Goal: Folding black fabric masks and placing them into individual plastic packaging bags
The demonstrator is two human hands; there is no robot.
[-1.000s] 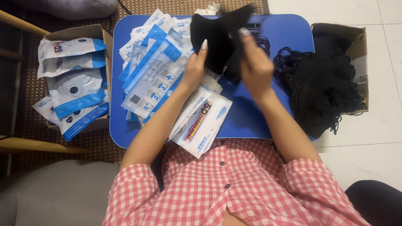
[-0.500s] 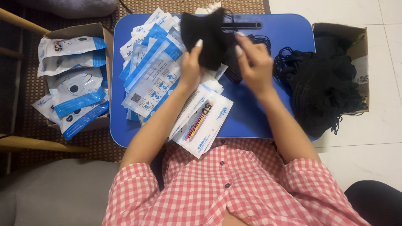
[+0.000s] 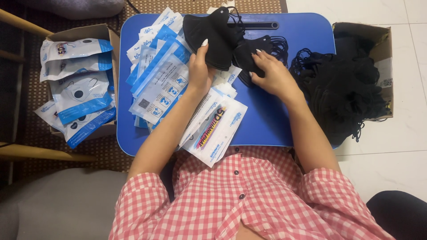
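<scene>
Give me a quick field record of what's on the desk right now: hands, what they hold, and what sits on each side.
left hand: grips a stack of black fabric face masks, raised over the table
right hand: rests on a second bunch of black masks lying on the table
surface: blue plastic lap table
on table, left part: spread of blue-and-white flat plastic pouches
left of table: cardboard box of filled pouches
right of table: cardboard box heaped with loose black masks

Home packing spot: woven mat (image 3: pixel 40 129), tiled floor (image 3: pixel 396 169)
</scene>
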